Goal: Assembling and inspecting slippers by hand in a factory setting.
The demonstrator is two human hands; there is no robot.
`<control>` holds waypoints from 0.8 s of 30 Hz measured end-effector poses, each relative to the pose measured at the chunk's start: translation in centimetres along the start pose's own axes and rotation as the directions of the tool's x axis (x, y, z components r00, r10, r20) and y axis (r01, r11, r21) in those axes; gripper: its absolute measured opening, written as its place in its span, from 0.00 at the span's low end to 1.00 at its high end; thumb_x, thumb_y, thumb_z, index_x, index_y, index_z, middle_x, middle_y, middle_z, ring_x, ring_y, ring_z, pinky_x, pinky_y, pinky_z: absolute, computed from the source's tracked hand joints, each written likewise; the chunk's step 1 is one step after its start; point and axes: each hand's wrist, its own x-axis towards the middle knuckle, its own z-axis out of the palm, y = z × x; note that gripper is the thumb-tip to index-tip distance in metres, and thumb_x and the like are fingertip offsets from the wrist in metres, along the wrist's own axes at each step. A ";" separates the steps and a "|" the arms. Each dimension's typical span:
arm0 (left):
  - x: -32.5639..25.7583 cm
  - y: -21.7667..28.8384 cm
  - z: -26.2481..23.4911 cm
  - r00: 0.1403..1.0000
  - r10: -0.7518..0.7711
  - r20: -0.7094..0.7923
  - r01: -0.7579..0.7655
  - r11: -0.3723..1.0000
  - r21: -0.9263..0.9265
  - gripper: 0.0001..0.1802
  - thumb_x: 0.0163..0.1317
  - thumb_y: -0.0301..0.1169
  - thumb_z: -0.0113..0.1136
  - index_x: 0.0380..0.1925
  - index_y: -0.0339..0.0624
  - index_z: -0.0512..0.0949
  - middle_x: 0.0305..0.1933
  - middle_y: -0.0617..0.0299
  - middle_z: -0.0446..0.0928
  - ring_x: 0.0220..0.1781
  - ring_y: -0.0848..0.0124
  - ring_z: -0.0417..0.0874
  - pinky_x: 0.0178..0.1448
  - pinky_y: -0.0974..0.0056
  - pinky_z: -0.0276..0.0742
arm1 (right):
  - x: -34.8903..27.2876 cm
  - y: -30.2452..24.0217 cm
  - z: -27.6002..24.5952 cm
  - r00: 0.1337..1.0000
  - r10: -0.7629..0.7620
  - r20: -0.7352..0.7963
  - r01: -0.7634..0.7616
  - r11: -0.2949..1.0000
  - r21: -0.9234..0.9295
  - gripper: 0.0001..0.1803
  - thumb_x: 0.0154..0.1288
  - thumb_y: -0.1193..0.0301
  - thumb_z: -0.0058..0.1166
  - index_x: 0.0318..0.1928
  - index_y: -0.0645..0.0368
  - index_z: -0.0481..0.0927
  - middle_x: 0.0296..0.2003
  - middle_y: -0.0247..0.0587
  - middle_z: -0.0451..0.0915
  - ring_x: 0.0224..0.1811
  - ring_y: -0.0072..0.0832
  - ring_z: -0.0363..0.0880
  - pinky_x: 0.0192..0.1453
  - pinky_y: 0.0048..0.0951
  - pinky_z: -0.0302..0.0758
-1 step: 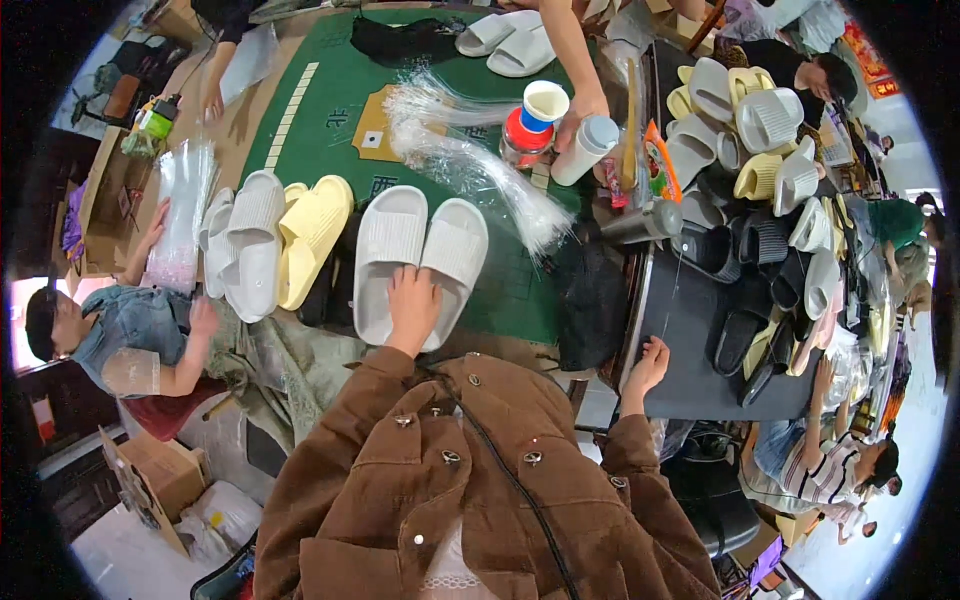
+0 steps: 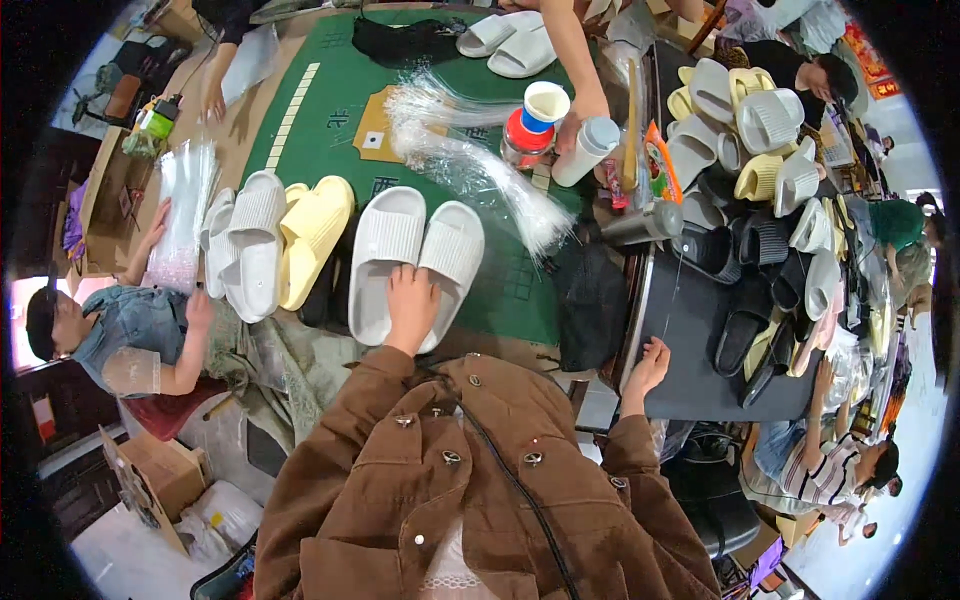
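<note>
My left hand (image 2: 412, 298) lies flat on the pale grey slipper pair (image 2: 412, 258) on the green tabletop (image 2: 330, 130), fingers spread, pinching nothing. My right hand (image 2: 650, 362) rests loosely open on the dark panel (image 2: 690, 330) right of that pair. I judge I'm steadying the pair; next calls for closing a grip around both slippers.
</note>
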 end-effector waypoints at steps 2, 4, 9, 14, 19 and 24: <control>0.0 -1.4 0.3 0.999 -0.038 -0.010 0.038 0.999 0.036 0.13 0.46 0.33 0.61 0.29 0.37 0.73 0.38 0.51 0.68 0.47 0.54 0.67 0.50 0.52 0.63 | -0.2 -0.4 0.0 1.000 -0.006 -0.009 0.006 0.999 -0.051 0.11 0.66 0.68 0.41 0.36 0.60 0.76 0.27 0.34 0.75 0.30 0.23 0.71 0.38 0.28 0.69; -0.4 -3.1 0.9 0.996 -0.078 -0.036 0.080 0.994 0.070 0.13 0.46 0.33 0.61 0.29 0.37 0.73 0.38 0.51 0.68 0.48 0.54 0.66 0.51 0.52 0.63 | -0.1 -0.3 0.1 1.000 -0.006 -0.011 0.006 0.999 -0.047 0.11 0.66 0.68 0.41 0.36 0.60 0.76 0.27 0.34 0.76 0.30 0.24 0.72 0.38 0.28 0.69; -1.3 -4.6 1.0 0.996 -0.075 -0.056 0.083 0.984 0.160 0.16 0.46 0.33 0.60 0.33 0.36 0.72 0.40 0.50 0.68 0.48 0.52 0.66 0.55 0.47 0.60 | 0.0 -0.1 0.0 1.000 -0.010 0.018 0.010 0.999 -0.037 0.11 0.67 0.69 0.40 0.38 0.61 0.76 0.28 0.31 0.74 0.29 0.19 0.68 0.37 0.23 0.67; -1.7 -4.5 1.9 0.992 -0.127 -0.025 0.129 0.983 0.129 0.21 0.46 0.34 0.61 0.40 0.37 0.71 0.42 0.47 0.65 0.49 0.48 0.64 0.54 0.47 0.61 | -0.2 -0.6 0.2 1.000 0.026 0.009 -0.025 0.999 -0.023 0.11 0.67 0.69 0.40 0.38 0.61 0.76 0.27 0.31 0.74 0.29 0.19 0.68 0.37 0.22 0.67; -2.1 -4.1 1.8 0.989 -0.132 -0.061 0.136 0.988 0.071 0.25 0.46 0.33 0.60 0.47 0.40 0.70 0.47 0.44 0.63 0.53 0.45 0.62 0.55 0.45 0.60 | -0.4 -1.5 0.2 1.000 -0.009 0.000 0.009 0.999 -0.040 0.11 0.67 0.69 0.41 0.37 0.61 0.77 0.27 0.33 0.74 0.29 0.19 0.69 0.37 0.22 0.68; -3.1 -1.9 0.2 0.986 -0.153 -0.061 0.154 0.988 0.011 0.28 0.48 0.32 0.59 0.51 0.37 0.67 0.54 0.41 0.59 0.58 0.41 0.58 0.62 0.45 0.54 | -0.1 -0.5 0.2 0.999 -0.019 -0.039 0.016 0.997 -0.082 0.12 0.65 0.67 0.41 0.37 0.57 0.78 0.26 0.35 0.78 0.28 0.25 0.73 0.35 0.28 0.70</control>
